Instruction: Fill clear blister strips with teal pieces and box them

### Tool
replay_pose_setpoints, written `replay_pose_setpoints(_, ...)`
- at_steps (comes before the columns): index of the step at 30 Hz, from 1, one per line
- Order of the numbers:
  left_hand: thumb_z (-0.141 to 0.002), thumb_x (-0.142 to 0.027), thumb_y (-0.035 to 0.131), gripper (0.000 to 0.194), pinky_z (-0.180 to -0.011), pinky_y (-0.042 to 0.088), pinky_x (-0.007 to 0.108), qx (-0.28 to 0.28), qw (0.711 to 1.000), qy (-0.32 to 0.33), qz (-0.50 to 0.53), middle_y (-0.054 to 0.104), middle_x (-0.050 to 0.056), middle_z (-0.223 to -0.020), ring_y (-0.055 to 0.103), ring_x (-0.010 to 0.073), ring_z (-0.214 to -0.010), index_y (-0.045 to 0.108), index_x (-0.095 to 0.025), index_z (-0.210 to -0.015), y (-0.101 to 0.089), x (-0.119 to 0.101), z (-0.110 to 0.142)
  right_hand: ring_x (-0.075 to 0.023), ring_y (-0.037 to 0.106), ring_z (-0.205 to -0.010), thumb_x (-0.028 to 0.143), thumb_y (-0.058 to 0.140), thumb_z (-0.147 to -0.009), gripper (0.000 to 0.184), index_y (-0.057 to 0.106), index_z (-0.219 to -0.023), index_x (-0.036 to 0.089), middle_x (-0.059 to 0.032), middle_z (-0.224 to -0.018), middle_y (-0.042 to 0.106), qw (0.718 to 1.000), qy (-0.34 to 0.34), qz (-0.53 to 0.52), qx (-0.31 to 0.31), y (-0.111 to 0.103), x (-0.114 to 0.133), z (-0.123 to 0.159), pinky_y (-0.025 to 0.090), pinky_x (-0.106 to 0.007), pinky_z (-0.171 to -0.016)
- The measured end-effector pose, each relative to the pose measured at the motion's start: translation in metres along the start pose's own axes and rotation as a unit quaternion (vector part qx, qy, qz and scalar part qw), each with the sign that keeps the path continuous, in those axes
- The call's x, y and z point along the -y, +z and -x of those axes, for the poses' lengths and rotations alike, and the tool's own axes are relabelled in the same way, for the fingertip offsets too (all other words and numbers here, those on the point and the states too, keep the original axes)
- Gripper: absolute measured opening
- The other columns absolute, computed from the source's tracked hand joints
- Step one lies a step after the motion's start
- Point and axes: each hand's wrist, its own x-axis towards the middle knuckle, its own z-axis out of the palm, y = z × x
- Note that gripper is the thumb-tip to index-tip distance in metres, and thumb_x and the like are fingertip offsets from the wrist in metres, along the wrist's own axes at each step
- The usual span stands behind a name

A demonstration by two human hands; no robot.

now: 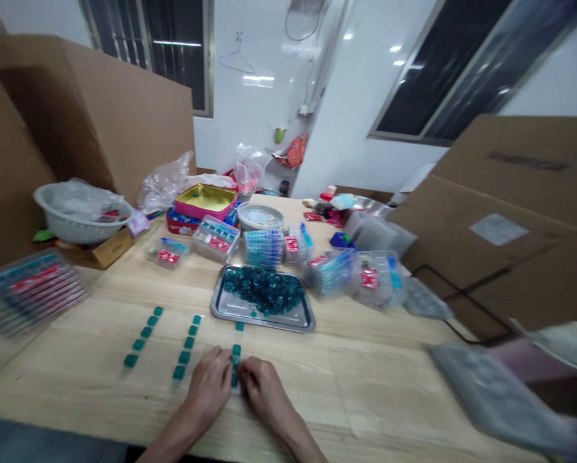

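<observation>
Small teal square pieces lie in three rows on the wooden table [317, 373]: a left row [146, 332], a middle row [188, 343] and a right row [237, 350]. My left hand [213, 379] is closed at the left side of the right row, and my right hand [264, 386] is closed at its right side. The fingertips of both are curled against the near pieces, so whatever they pinch is hidden. Beyond them, a metal tray [264, 321] holds a heap of teal pieces [264, 289].
Clear plastic cases [215, 239] with red labels stand in an arc behind the tray. More stacked cases [42, 283] sit at far left. A white basket [80, 212], a pink-rimmed tin [206, 200] and large cardboard boxes [134, 103] border the table. Grey trays [500, 399] lie at right.
</observation>
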Motion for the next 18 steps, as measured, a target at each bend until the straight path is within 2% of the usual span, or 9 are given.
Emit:
replay_pose_setpoints(2, -0.085, -0.024, 0.040, 0.029, -0.084, 0.046, 0.039, -0.065, 0.995, 0.054, -0.047, 0.062, 0.014, -0.104, 0.056, 0.0270, -0.100, 0.062, -0.015, -0.101, 0.007, 0.000, -0.002, -0.0145, 0.060, -0.067, 0.010, 0.045, -0.077, 0.022, 0.066, -0.075, 0.017, -0.0030, -0.071, 0.066, 0.999, 0.013, -0.045, -0.025, -0.010, -0.005, 0.002, 0.043, -0.022, -0.064)
replay_pose_setpoints(4, -0.083, -0.032, 0.046, 0.039, -0.094, 0.040, 0.046, -0.117, 0.981, 0.129, -0.089, 0.051, 0.017, -0.128, 0.042, 0.0330, -0.122, 0.056, -0.015, -0.116, 0.020, 0.002, -0.009, -0.0137, 0.060, -0.066, 0.011, 0.048, -0.073, 0.019, 0.065, -0.077, 0.017, -0.0029, -0.074, 0.065, 0.995, 0.035, -0.049, -0.077, -0.030, -0.020, 0.005, 0.045, -0.022, -0.061)
replay_pose_setpoints(7, -0.080, -0.036, 0.051, 0.053, -0.099, 0.033, 0.052, -0.134, 0.963, 0.196, -0.125, 0.034, 0.018, -0.144, 0.025, 0.0366, -0.133, 0.046, -0.015, -0.129, 0.042, 0.005, -0.024, -0.0174, 0.062, -0.077, 0.016, 0.048, -0.072, 0.019, 0.064, -0.081, 0.018, -0.0067, -0.088, 0.065, 0.977, 0.074, 0.017, -0.198, -0.076, -0.055, 0.019, 0.049, -0.026, -0.064)
replay_pose_setpoints(9, -0.078, -0.038, 0.053, 0.061, -0.099, 0.032, 0.054, -0.133, 0.964, 0.189, -0.131, 0.033, 0.019, -0.144, 0.024, 0.0378, -0.133, 0.042, -0.013, -0.132, 0.048, 0.008, -0.031, -0.0241, 0.060, -0.094, 0.023, 0.052, -0.068, 0.019, 0.065, -0.080, 0.018, -0.0106, -0.097, 0.065, 0.948, 0.108, 0.082, -0.289, -0.110, -0.082, 0.038, 0.049, -0.035, -0.077)
replay_pose_setpoints(10, -0.078, -0.040, 0.053, 0.063, -0.099, 0.032, 0.054, -0.135, 0.967, 0.172, -0.129, 0.034, 0.020, -0.143, 0.025, 0.0381, -0.133, 0.041, -0.012, -0.133, 0.047, 0.011, -0.032, -0.0262, 0.060, -0.094, 0.027, 0.053, -0.067, 0.019, 0.065, -0.079, 0.018, -0.0113, -0.095, 0.065, 0.938, 0.131, 0.101, -0.303, -0.125, -0.094, 0.048, 0.049, -0.038, -0.078)
replay_pose_setpoints(12, -0.078, -0.042, 0.053, 0.061, -0.098, 0.034, 0.052, -0.148, 0.975, 0.124, -0.114, 0.042, 0.022, -0.136, 0.033, 0.0374, -0.128, 0.045, -0.008, -0.128, 0.039, 0.017, -0.030, -0.0263, 0.061, -0.088, 0.035, 0.053, -0.068, 0.024, 0.065, -0.081, 0.019, -0.0105, -0.091, 0.065, 0.932, 0.166, 0.105, -0.306, -0.143, -0.114, 0.063, 0.051, -0.038, -0.070)
replay_pose_setpoints(15, -0.081, -0.038, 0.051, 0.041, -0.095, 0.041, 0.046, -0.135, 0.986, 0.065, -0.070, 0.058, 0.019, -0.115, 0.049, 0.0316, -0.112, 0.060, -0.008, -0.107, 0.020, 0.021, -0.021, -0.0243, 0.062, -0.083, 0.042, 0.052, -0.071, 0.028, 0.065, -0.083, 0.019, -0.0090, -0.090, 0.065, 0.945, 0.160, 0.077, -0.276, -0.140, -0.125, 0.062, 0.051, -0.034, -0.064)
replay_pose_setpoints(18, -0.081, -0.028, 0.050, 0.026, -0.091, 0.044, 0.042, -0.073, 0.996, 0.056, -0.019, 0.062, 0.013, -0.104, 0.053, 0.0266, -0.101, 0.062, -0.014, -0.100, 0.006, 0.016, -0.010, -0.0228, 0.062, -0.082, 0.038, 0.051, -0.074, 0.026, 0.065, -0.083, 0.018, -0.0092, -0.089, 0.066, 0.970, 0.107, 0.037, -0.217, -0.110, -0.107, 0.031, 0.051, -0.032, -0.065)
